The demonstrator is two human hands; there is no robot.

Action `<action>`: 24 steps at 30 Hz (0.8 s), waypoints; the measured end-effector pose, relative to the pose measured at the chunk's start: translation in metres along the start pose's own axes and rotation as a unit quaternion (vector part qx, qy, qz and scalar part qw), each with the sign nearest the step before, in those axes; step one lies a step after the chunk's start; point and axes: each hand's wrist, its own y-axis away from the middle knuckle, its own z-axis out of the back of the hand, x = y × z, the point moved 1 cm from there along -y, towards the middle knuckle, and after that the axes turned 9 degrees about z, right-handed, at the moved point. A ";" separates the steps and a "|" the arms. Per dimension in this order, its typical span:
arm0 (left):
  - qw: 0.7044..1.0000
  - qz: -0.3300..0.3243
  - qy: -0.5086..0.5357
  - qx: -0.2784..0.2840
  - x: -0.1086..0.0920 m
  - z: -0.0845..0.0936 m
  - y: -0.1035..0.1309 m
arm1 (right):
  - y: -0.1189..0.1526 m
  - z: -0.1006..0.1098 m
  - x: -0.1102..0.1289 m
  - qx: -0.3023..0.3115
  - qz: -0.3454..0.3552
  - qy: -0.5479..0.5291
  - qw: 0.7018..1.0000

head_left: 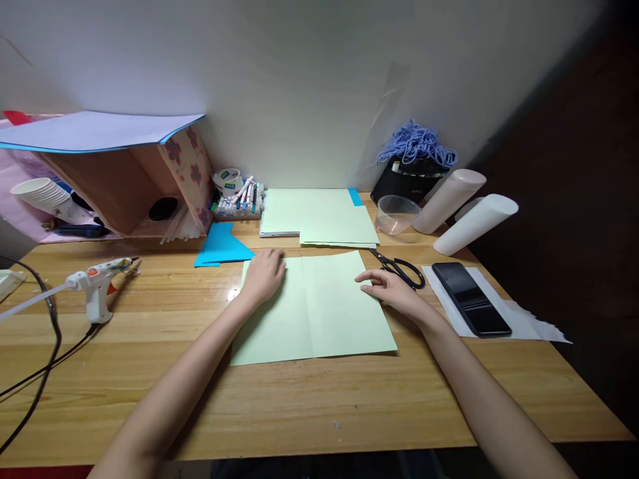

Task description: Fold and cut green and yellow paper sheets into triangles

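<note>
A pale green sheet of paper (339, 306) with a crease down its middle lies on the wooden table in front of me. My left hand (264, 274) rests on the sheet's upper left part, fingers stretched out and pointing away from me. At the right edge of the paper is my right hand (387, 289), its fingers apart and holding nothing; whether the fingertips press on the sheet I cannot tell. Black-handled scissors (402, 269) lie just beyond my right hand. Blue paper pieces (222, 245) sit beyond my left hand.
Behind the sheet lies a stack of green paper (319, 213). On the left are a hot glue gun (97, 286) with cables and a decorated box (184, 173). Markers (244, 199), a clear plastic bowl (397, 216), white rolls (474, 223) and a phone (472, 299) stand or lie around.
</note>
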 end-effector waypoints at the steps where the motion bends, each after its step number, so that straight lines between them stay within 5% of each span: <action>1: 1.000 0.017 -0.019 -0.011 0.006 0.005 -0.002 | 0.000 0.000 -0.001 0.000 0.004 0.006 1.000; 10: 0.998 0.000 -0.008 0.054 0.033 0.019 -0.012 | -0.002 -0.001 -0.006 -0.017 0.002 -0.008 1.000; 18: 0.987 -0.028 -0.079 -0.136 0.024 0.043 -0.010 | -0.008 -0.021 -0.009 -0.084 0.029 -0.059 0.994; 24: 0.981 -0.053 -0.080 -0.170 0.014 0.042 -0.008 | -0.010 -0.015 -0.009 -0.097 0.018 -0.055 0.994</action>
